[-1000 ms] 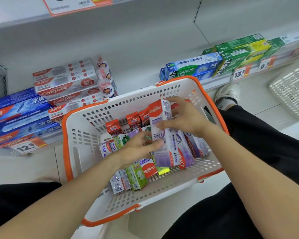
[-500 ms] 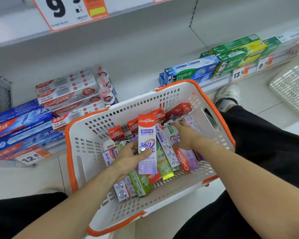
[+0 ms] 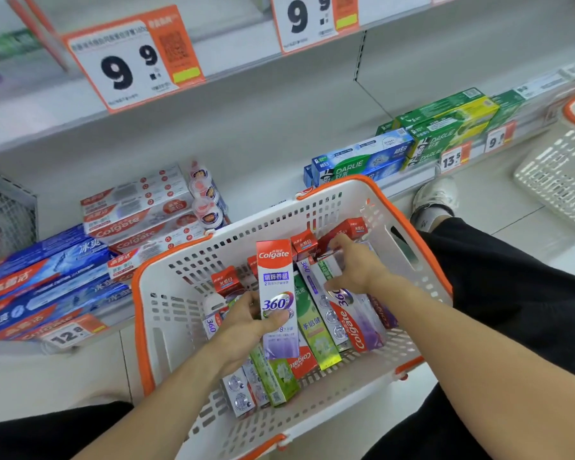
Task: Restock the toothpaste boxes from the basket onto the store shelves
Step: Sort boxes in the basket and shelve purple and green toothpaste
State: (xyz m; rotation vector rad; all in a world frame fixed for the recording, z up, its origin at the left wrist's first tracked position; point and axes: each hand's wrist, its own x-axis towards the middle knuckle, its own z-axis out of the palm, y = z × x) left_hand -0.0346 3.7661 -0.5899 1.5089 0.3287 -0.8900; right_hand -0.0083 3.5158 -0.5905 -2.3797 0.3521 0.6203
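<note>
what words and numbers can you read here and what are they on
"Colgate", "360": box held by the left hand
"Colgate": shelf boxes
"DARLIE": blue box, green box
"9 9": hanging price sign
"12.8", "13.5": shelf tags
Small print, QR codes: too blurred

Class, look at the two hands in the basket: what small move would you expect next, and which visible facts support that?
Probably the right hand closes on one of the boxes it reaches among at the far end of the basket. The left hand already grips an upright Colgate 360 box, so a second box in hand would let both go to the shelf.
</note>
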